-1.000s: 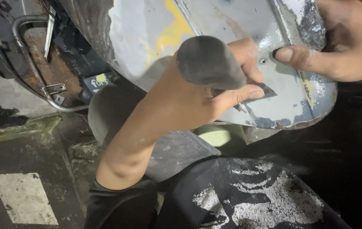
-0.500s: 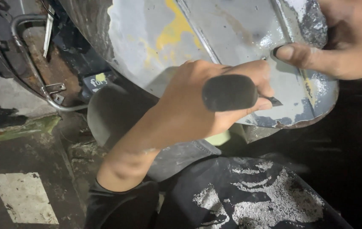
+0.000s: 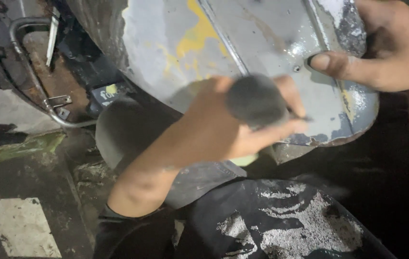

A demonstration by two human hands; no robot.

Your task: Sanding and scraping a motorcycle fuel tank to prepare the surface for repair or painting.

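While the left hand (image 3: 228, 129) presses against the lower part of a curved grey metal panel (image 3: 242, 43), its grip is clenched around a dark, rounded tool handle (image 3: 254, 100) whose blunt end points up toward the camera. What the tool carries at its working end is hidden behind the fingers; only a thin dark edge shows just past the fingertips, lying on the panel's surface. The handle and hand are blurred.

The right hand (image 3: 386, 48) grasps the panel at its upper right edge, thumb laid flat across the front face beside a small hole, the other fingers wrapped behind the rim. The panel is tilted toward the person, resting above their lap; its paint is worn, with yellow patches (image 3: 195, 38) showing through the grey and bare, chipped spots along the lower right rim.

Below the panel lies a black cloth with white speckled markings (image 3: 281, 220) over the person's legs. To the left, a bent metal tube frame (image 3: 32, 72) stands on the stained floor (image 3: 17, 225), well apart from both hands.
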